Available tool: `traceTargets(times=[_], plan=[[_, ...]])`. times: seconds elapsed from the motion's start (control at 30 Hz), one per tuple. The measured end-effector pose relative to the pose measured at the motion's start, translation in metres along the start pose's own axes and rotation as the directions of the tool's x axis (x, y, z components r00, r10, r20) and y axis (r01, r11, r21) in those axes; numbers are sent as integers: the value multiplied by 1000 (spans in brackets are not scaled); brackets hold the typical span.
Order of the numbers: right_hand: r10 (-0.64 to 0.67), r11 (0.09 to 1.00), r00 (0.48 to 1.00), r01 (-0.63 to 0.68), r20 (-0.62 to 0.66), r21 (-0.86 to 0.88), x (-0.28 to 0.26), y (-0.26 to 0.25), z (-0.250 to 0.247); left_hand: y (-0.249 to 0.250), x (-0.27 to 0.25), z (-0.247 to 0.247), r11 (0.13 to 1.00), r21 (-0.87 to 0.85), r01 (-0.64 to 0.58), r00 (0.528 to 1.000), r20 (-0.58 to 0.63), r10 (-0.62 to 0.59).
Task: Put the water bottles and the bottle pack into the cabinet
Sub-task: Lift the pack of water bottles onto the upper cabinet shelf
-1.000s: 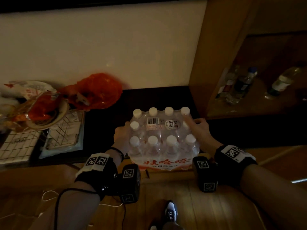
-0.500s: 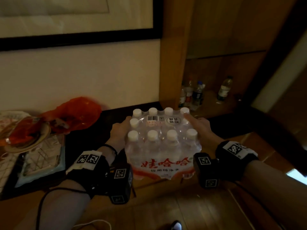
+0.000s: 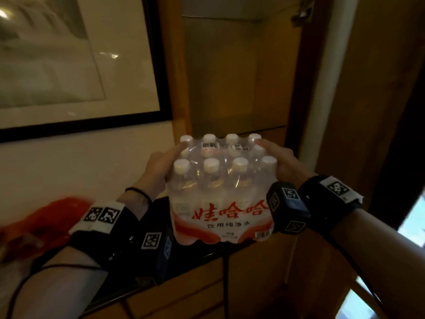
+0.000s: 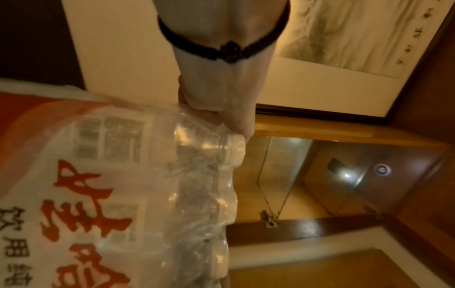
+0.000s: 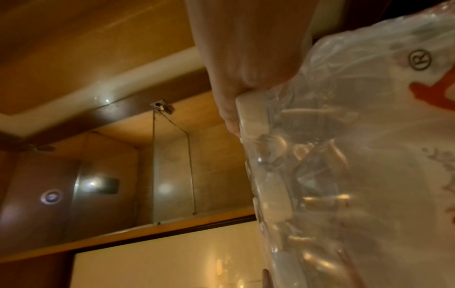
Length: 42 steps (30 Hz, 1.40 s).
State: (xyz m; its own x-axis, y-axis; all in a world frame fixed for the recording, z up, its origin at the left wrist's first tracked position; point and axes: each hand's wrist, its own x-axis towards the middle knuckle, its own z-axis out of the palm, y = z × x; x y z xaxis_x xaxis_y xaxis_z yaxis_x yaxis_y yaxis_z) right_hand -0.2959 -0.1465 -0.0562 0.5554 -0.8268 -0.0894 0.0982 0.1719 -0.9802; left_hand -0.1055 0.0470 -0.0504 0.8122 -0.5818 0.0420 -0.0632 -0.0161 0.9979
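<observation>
Now both hands are on the shrink-wrapped bottle pack [image 3: 222, 192], one at each side, holding it up off the dark counter [image 3: 161, 204] in front of the open cabinet [image 3: 232, 72]. The left hand [image 3: 158, 168] clasps the pack's left flank, its fingers curled over the upper edge beside a white cap, and the left wrist view shows the thumb side pressed into the clear film by a bottle neck. The right hand [image 3: 281, 162] grips the right flank, a finger laid along the top by the far corner cap; from the right wrist camera the fingertips [image 5: 230, 117] sit against a cap under the plastic. Each wrist wears a black band with square printed markers, and a thin dark cord bracelet [image 3: 138, 192] circles the left wrist.

The pack stands upright, white caps on top, red Chinese lettering facing this way, a barcode sticker on its top. Behind it the wooden cabinet compartment lies open, a hinge [image 3: 302, 13] at its upper right. To the left a black-framed picture [image 3: 69, 65] hangs on the pale wall, and something orange-red [image 3: 46, 224] lies blurred at the counter's left end.
</observation>
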Motion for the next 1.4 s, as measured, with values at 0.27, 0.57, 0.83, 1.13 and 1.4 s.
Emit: traceTargets(times=[0.27,0.57,0.83,1.13,1.4], plan=[[-90,996,977,90,196,10,51,-71,-75,45,13,94,990,-68,-126,987,-108,118],[-130,991,925,108,358,82,132,-128,-103,105,60,152,968,-88,-235,953,-217,211],[-166,985,942,175,291,-6,216,-200,-59,148,124,160,941,-155,-300,929,-272,251],[-111,994,949,113,296,9,294,-221,-30,176,203,168,947,-126,-294,912,-334,239],[-16,998,960,31,280,-50,356,-214,-4,165,278,171,968,-160,-195,920,-373,123]])
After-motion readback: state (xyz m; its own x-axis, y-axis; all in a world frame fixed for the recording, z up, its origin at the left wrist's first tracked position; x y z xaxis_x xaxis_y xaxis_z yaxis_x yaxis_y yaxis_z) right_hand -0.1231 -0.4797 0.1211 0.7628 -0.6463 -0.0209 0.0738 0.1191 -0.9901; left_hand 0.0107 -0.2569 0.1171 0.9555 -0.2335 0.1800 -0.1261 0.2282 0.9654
